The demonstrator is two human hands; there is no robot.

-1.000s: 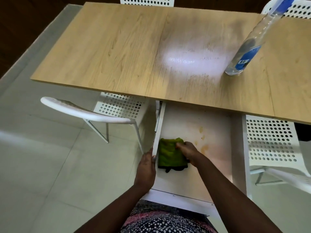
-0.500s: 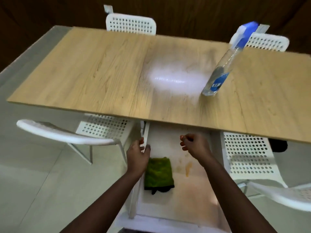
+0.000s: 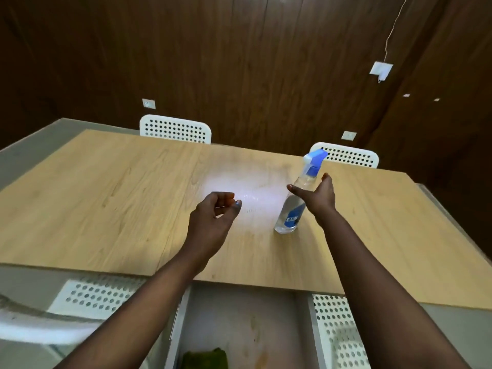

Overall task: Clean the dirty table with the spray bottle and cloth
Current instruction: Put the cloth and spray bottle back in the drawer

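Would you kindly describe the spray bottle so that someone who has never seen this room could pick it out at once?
Start at the long wooden table that fills the middle of the view, with white perforated chairs behind it. Right of the bright glare patch stands the spray bottle, upright, just beside the open right hand. It is the only object standing on the tabletop: a clear bottle with a blue label and a blue and white trigger head.

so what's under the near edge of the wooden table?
A white lower surface with orange stains, the green cloth lying on it. The wooden table covers its far part.
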